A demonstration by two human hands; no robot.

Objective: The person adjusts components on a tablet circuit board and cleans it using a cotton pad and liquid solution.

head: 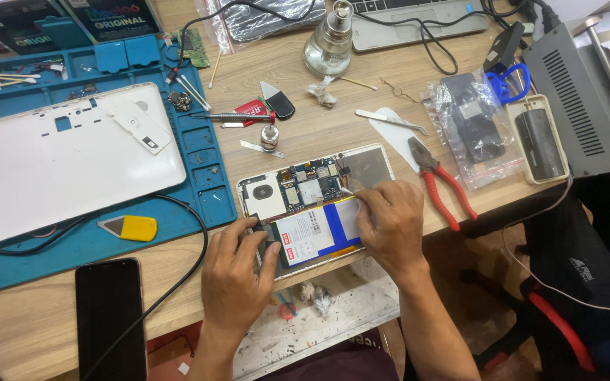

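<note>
Hands, left (238, 271) and right (390, 219), press curled fingers on the opened tablet's (319, 208) battery (317, 233), gripping nothing.

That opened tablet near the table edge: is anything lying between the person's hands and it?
Nothing visible does. Both hands already rest on the opened tablet: the left hand on its lower left corner, the right hand over the white battery, fingertips by the circuit board. The red-handled pliers lie apart, to the right.
</note>
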